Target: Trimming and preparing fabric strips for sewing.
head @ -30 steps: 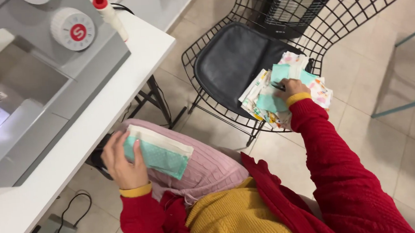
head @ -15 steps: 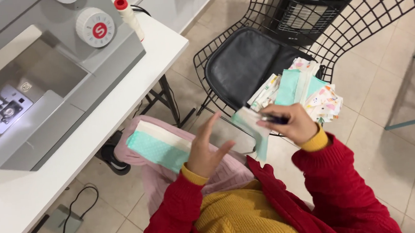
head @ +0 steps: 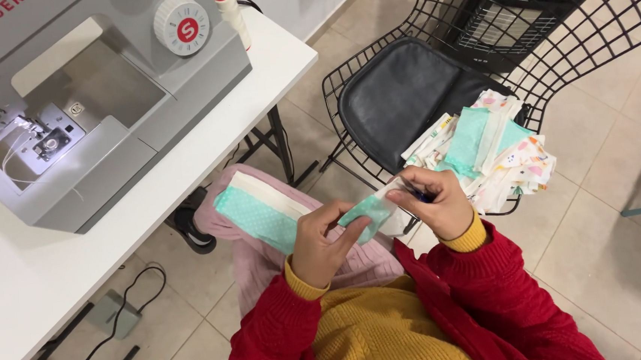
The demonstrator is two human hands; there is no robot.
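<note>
Head view: my left hand [head: 323, 241] and right hand [head: 436, 206] pinch a teal strip [head: 366, 213] between them, stack [head: 493, 153] just beyond my right.

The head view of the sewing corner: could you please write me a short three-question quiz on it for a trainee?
1. True or false: both hands hold the same small mint fabric piece.
2. Where does the heap of cut fabric pieces lie? A) on the white table B) on the black wire chair C) on the floor
3. What rests on the person's lap?

Key
1. True: the left hand and the right hand both have a grip on it.
2. B: on the black wire chair, beside its cushion.
3. A stack of mint and white fabric, near the white table with the grey sewing machine.
</note>
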